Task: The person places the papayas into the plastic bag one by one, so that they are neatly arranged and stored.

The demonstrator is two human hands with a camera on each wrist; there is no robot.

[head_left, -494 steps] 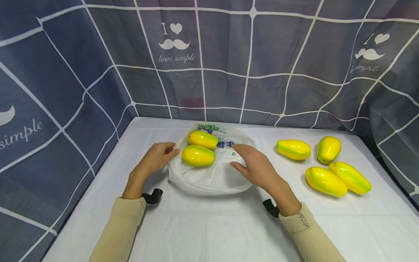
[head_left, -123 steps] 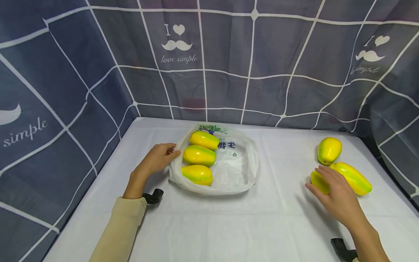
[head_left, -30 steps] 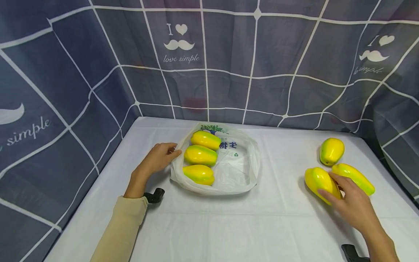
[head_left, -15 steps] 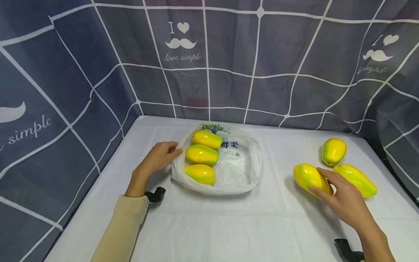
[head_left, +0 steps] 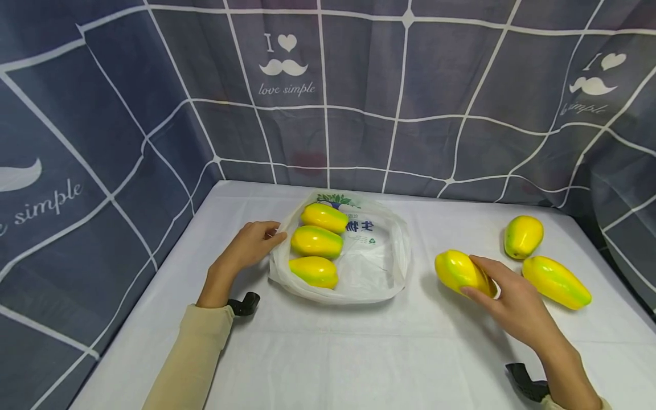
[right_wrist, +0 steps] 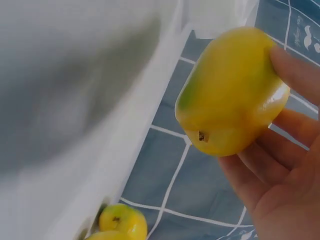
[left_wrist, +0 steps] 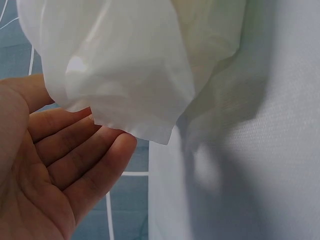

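From the head view, my right hand grips a papaya above the table, between the bag and two loose papayas. My left hand pinches the bag's rim. At the right wrist, fingers wrap the glossy papaya; it could slip. At the left wrist, fingers lie nearly straight under thin plastic, so the mouth may sag shut.

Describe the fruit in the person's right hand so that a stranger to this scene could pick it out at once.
On the white table, look right of the plastic bag. Of the three yellow-green fruits there, it is the fruit nearest the bag, the only one gripped by the right hand.
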